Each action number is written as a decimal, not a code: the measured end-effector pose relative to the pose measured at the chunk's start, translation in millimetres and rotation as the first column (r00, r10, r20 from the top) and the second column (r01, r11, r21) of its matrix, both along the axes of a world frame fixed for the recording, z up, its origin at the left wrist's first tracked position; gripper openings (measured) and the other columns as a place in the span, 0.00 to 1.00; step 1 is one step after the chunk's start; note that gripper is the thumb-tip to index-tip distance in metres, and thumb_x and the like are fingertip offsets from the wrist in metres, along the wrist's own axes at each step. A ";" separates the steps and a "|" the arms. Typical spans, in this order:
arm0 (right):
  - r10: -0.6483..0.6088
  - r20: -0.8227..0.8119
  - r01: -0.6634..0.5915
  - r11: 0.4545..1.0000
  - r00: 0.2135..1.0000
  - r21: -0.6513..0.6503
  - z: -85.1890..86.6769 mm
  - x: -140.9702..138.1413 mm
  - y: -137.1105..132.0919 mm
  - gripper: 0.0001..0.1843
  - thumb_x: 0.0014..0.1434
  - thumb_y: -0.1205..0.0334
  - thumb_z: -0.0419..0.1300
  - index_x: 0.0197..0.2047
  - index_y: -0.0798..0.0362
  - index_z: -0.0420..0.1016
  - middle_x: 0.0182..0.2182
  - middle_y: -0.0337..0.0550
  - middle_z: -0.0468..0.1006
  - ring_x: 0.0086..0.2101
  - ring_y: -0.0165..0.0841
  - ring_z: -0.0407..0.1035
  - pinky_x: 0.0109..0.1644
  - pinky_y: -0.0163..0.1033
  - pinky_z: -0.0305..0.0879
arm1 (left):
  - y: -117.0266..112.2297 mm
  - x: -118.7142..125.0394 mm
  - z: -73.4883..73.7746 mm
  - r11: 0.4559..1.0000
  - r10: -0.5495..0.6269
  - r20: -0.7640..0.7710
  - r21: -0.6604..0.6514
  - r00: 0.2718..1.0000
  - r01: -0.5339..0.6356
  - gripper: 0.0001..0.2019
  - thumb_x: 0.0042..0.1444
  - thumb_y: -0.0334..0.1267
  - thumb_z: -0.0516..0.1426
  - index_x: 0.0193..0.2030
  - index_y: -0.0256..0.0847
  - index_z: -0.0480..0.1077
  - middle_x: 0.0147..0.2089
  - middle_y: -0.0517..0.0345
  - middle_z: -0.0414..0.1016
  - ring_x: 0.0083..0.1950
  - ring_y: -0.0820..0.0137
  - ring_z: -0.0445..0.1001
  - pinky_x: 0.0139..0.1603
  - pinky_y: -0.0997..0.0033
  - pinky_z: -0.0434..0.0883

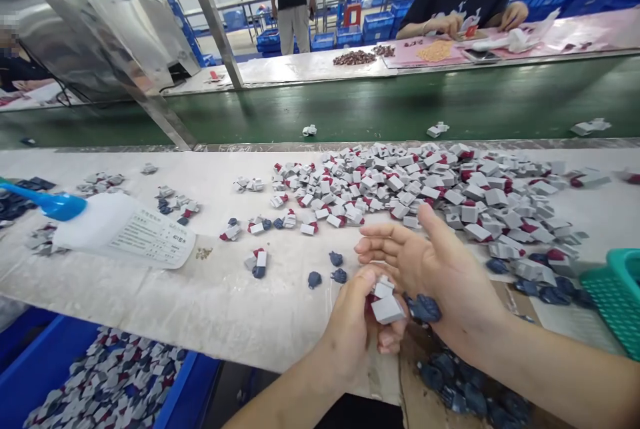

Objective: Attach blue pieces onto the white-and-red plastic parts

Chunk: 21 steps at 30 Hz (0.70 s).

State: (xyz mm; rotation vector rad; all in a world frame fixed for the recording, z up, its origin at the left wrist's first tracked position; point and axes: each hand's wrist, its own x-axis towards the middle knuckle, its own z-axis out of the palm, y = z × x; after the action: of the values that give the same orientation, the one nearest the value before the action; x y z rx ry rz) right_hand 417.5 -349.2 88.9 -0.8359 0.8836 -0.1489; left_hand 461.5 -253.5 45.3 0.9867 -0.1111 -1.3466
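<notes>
My left hand (353, 322) is closed around small grey plastic pieces (386, 302) near the table's front edge. My right hand (430, 269) sits just to its right, fingers curled loosely, with a dark blue piece (424, 308) under the palm. A large heap of grey-and-red pieces (425, 189) covers the white tabletop (150, 296) beyond both hands. A few loose dark blue pieces (336, 268) lie just left of my hands.
A white squeeze bottle with a blue nozzle (120, 229) lies at the left. A blue bin of assembled pieces (100, 382) sits below the table edge. A teal basket (617, 296) is at right. Beyond runs a green conveyor belt (375, 106); other people work past it.
</notes>
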 end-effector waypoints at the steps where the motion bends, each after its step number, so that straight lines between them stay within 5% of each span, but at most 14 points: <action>1: -0.010 0.005 0.010 1.000 1.000 0.002 -1.1 4.4 0.5 0.34 0.62 0.30 0.44 0.37 0.52 0.74 0.34 0.47 0.74 0.34 0.34 0.69 0.34 0.31 0.70 | -1.0 3.9 0.2 1.000 0.006 -0.030 0.008 1.000 -0.006 0.22 0.46 0.59 0.57 0.32 0.41 0.61 0.17 0.67 0.63 0.15 0.80 0.52 0.15 0.80 0.50; 4: -0.034 0.004 0.034 0.997 0.999 -0.062 -6.0 21.1 3.6 0.30 0.59 0.31 0.49 0.37 0.51 0.73 0.32 0.45 0.73 0.31 0.32 0.68 0.30 0.30 0.69 | -3.3 11.6 -1.9 0.994 0.105 -0.006 0.035 0.994 -0.105 0.22 0.45 0.60 0.56 0.30 0.42 0.61 0.17 0.67 0.62 0.14 0.80 0.53 0.15 0.80 0.50; 7: -0.053 0.006 0.053 0.980 0.999 -0.191 -13.4 39.6 7.0 0.32 0.55 0.28 0.51 0.38 0.51 0.71 0.34 0.45 0.74 0.36 0.34 0.70 0.37 0.32 0.71 | -1.3 15.3 -5.9 0.982 0.168 0.117 0.071 0.979 -0.177 0.22 0.49 0.61 0.54 0.30 0.41 0.61 0.20 0.68 0.60 0.15 0.80 0.52 0.15 0.78 0.49; 14: 0.048 -0.017 -0.050 0.859 0.999 -0.509 -23.8 60.9 6.9 0.40 0.51 0.22 0.41 0.40 0.51 0.68 0.39 0.50 0.76 0.43 0.42 0.73 0.48 0.46 0.71 | 31.8 50.9 -3.5 0.998 -0.016 0.572 0.060 0.820 -0.022 0.11 0.53 0.44 0.61 0.37 0.40 0.69 0.28 0.64 0.66 0.26 0.76 0.58 0.28 0.74 0.58; 17: 0.100 -0.072 -0.121 0.702 0.992 -0.702 -19.8 94.1 -19.1 0.37 0.60 0.29 0.38 0.43 0.53 0.69 0.42 0.53 0.76 0.42 0.42 0.73 0.47 0.49 0.71 | 46.8 83.5 -1.3 0.982 -0.108 0.806 0.178 0.582 -0.064 0.06 0.53 0.38 0.60 0.34 0.40 0.69 0.28 0.63 0.69 0.25 0.74 0.60 0.29 0.72 0.59; 21: 0.196 -0.233 -0.285 0.305 0.952 -0.909 -9.8 197.2 -73.5 0.20 0.68 0.48 0.56 0.52 0.56 0.71 0.50 0.49 0.72 0.50 0.39 0.68 0.57 0.51 0.65 | 55.9 115.9 -9.3 0.970 -0.022 0.979 0.071 0.205 -0.234 0.01 0.52 0.32 0.59 0.33 0.39 0.71 0.31 0.56 0.74 0.34 0.67 0.72 0.36 0.70 0.65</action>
State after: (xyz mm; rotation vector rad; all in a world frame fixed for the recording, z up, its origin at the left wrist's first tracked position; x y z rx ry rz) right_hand 614.7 -422.7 79.0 -2.1144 0.6690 -0.3880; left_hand 577.4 -197.6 36.1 1.9097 -0.8940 -0.3514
